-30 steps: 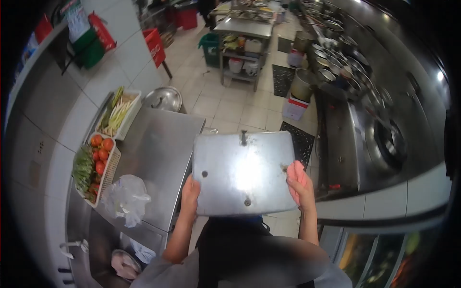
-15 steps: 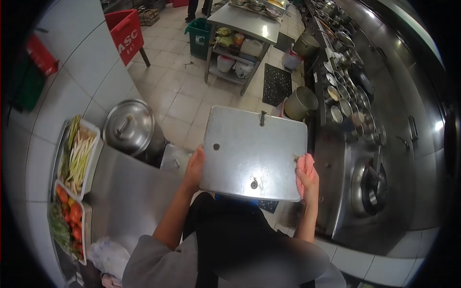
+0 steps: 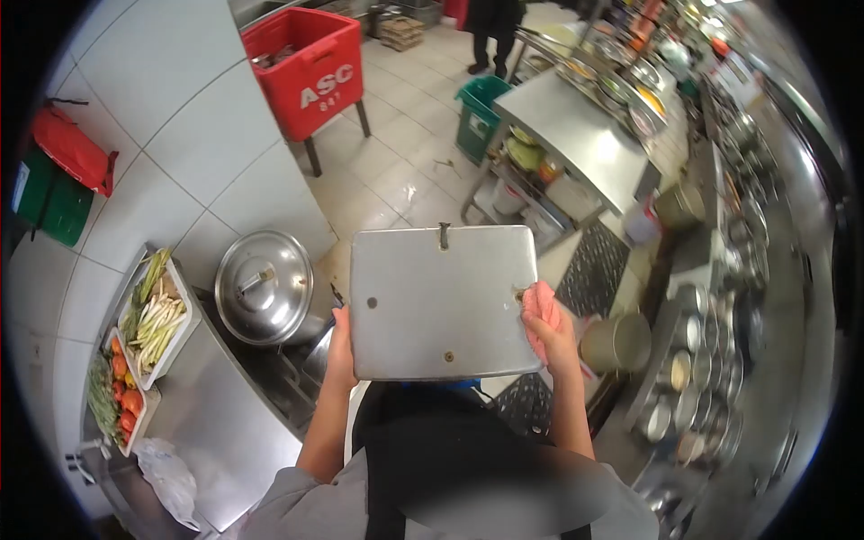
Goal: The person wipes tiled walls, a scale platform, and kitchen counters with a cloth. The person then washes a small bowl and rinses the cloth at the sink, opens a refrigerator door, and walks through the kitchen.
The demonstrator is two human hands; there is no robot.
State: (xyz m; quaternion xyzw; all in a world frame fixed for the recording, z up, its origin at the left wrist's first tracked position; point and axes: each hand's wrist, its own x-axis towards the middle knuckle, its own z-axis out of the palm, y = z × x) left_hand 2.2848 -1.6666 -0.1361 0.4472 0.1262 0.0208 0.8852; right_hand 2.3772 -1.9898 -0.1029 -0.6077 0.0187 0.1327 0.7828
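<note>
A rectangular metal lid or panel (image 3: 441,297) is held flat in front of my body, with a small dark fitting at its far edge and two round marks on its face. My left hand (image 3: 340,354) grips its left edge. At the right edge, my right hand (image 3: 552,337) presses a pink cloth (image 3: 538,306) against the metal, its fingers closed round both. The underside of the metal piece is hidden.
Left, a steel counter (image 3: 216,405) bears trays of vegetables (image 3: 158,324) and a plastic bag (image 3: 168,477), beside a lidded pot (image 3: 264,286). Ahead are a red bin (image 3: 310,76), a steel table (image 3: 576,126) and a person (image 3: 493,36). Pots (image 3: 615,342) line the right.
The view has turned left, so the red bin and the person show more fully. The metal piece, still in both hands, sits a little further left and lower in view.
</note>
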